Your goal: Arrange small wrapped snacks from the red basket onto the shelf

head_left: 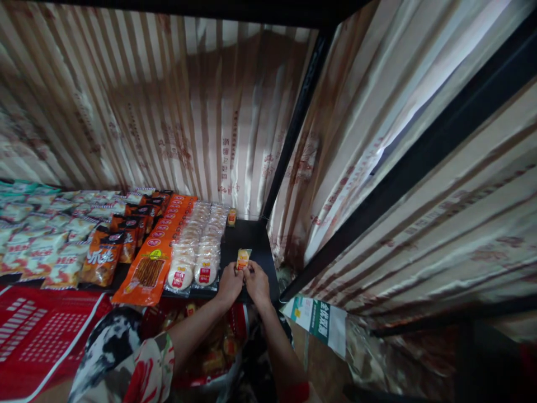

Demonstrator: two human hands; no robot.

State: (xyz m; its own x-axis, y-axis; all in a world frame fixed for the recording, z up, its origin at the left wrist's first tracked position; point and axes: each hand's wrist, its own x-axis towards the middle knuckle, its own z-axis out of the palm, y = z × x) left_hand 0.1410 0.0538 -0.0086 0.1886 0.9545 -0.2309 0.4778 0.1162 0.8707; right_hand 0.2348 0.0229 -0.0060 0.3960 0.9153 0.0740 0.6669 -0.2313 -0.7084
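Note:
My left hand (230, 282) and my right hand (256, 284) meet over the front of a black shelf (251, 235). Between them, the fingers of both hands pinch the lower end of a small yellow snack packet (243, 258). A similar small packet (232, 217) stands at the shelf's back edge. Left of my hands lie two rows of round white crackers (205, 271) in clear wrappers. Below my forearms, a red basket (240, 319) holds several yellow packets (213, 361), partly hidden by my arms.
Orange bags of brown sticks (146, 277), orange-and-black snack bags (102, 257) and white snack bags (65, 266) fill the shelf leftward. Black posts (293, 123) and pleated printed curtains (235, 101) enclose the back and right. Another red basket (46, 324) stands at lower left.

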